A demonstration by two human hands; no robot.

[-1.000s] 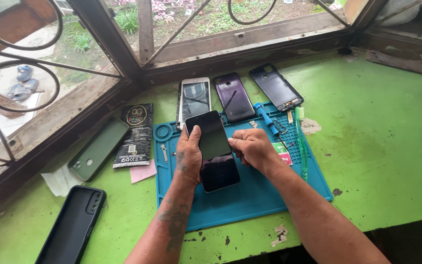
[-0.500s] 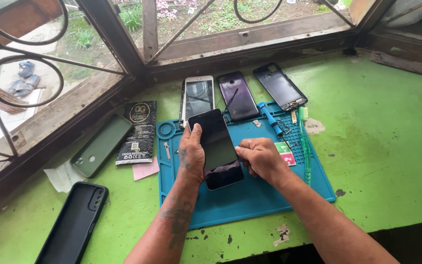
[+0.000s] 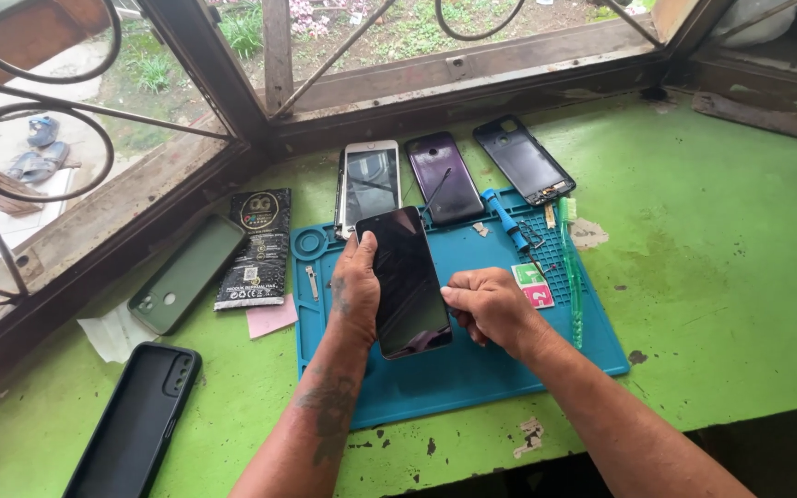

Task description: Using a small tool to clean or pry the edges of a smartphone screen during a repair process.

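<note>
A black smartphone (image 3: 405,281) with a dark screen lies face up over a blue repair mat (image 3: 472,369). My left hand (image 3: 354,288) grips its left edge, thumb on the glass near the top. My right hand (image 3: 486,309) is curled at the phone's right edge, fingertips pinched against the side of the screen. Whether something small is between those fingers cannot be made out.
Three other phones lie at the mat's far edge: white (image 3: 370,182), purple (image 3: 445,175), black (image 3: 522,159). A blue tool (image 3: 506,219), green tweezers (image 3: 571,277), sticker tabs (image 3: 533,284), a black packet (image 3: 256,247), green case (image 3: 186,273) and black case (image 3: 136,424) lie around on the green table (image 3: 721,277).
The phone has been lowered closer to the mat and straightened. My right hand slid down from the phone's upper right to its middle right edge.
</note>
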